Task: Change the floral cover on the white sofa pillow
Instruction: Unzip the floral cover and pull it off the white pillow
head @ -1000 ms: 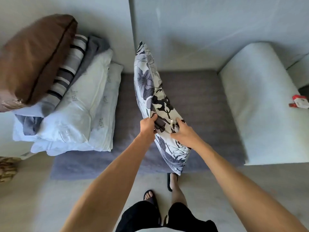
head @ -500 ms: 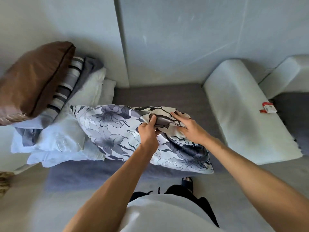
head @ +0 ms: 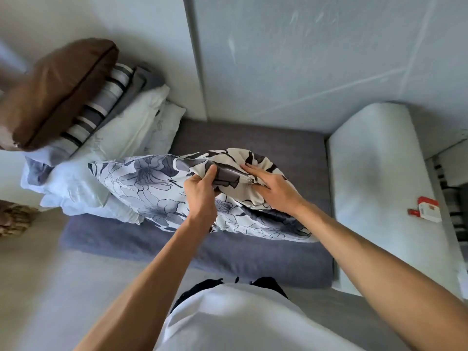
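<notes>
1. Pillow [head: 162,188] — still inside its floral cover, laid flat on the grey seat [head: 253,254], its far-left corner resting against the stacked white pillows [head: 121,148].
2. Left hand [head: 200,188] — fingers curled round a fold of cover at the zip seam; thumb laid along the top of the fold.
3. Right hand [head: 268,183] — just right of the left-hand grip; its thumb and fingers lie at the zip pull [head: 252,181], but a pinch cannot be confirmed from this view.
4. Progress — judged early: the seam has been located and a dark gap is seen between the two hands, so the zip is judged partly open or just being opened. The insert has not been drawn out; no replacement cover can be identified with certainty.
5. Left to do, as judged — zip to be run fully open, insert pulled free, new cover fitted and closed.
6. Room — bare seat is seen beyond the grip and nearer the body; to the right of the grip a pale bolster [head: 379,186] bounds the seat, with a small red-and-white box [head: 428,211] on it, well apart. To the left, the pile topped by a brown cushion [head: 55,92] hems the pillow's end — the insert is better drawn out toward the body.
</notes>
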